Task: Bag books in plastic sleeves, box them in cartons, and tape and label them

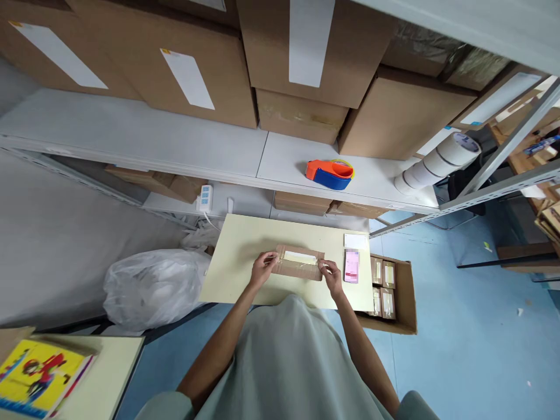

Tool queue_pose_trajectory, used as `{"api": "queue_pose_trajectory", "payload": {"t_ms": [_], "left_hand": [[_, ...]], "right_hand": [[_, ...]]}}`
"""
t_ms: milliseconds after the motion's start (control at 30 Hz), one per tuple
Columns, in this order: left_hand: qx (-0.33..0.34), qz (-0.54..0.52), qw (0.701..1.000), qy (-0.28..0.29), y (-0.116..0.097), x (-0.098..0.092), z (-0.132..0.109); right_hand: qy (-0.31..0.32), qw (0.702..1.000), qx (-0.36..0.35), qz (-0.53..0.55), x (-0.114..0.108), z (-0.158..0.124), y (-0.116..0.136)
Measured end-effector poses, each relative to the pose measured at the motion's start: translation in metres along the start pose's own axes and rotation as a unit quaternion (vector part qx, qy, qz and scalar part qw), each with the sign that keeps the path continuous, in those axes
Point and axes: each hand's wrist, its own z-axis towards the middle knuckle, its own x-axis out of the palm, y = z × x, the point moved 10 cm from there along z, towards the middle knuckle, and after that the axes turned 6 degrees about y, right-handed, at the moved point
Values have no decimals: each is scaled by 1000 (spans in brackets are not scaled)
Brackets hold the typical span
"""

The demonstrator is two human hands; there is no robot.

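Observation:
A small brown cardboard box [297, 270] with a pale strip along its upper side lies on the cream table [236, 280]. My left hand [263, 268] has its fingers closed at the box's left end. At the right end, my right hand [331, 276] pinches the box's edge. Clear tape seems to run across the top between both hands. Just right of my right hand lies a phone [351, 266] with a lit screen, and a white card [354, 241] sits above it.
An orange and blue tape dispenser [329, 174] rests on the grey shelf [280, 153], with tape rolls [437, 163] to its right. An open carton [406, 297] holding several small boxes stands right of the table. A plastic bag [153, 286] bulges at the left.

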Motion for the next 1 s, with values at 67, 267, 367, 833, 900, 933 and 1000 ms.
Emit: {"api": "queue_pose_trajectory", "payload": {"t_ms": [67,267,367,833,900,933,1000], "left_hand": [[-6,-5,1000,1,-2,-2,2],[-16,-15,999,37,-7,-5,5],[-17,1,998,56,-18,-11,6],[283,-38,958,16,-281,-24,47],[299,-41,953,30,-299,-17,40],[303,-41,951,37,-304,-15,34],[309,-41,949,50,-306,-14,23]], "right_hand": [[13,1000,4,-12,0,3,4],[67,996,12,-56,0,13,25],[64,993,11,-101,-6,25,47],[-64,796,-326,-507,0,150,364],[-55,792,-292,-534,7,174,361],[-51,794,-280,-537,8,184,359],[-41,801,-267,-534,10,195,354]]}}
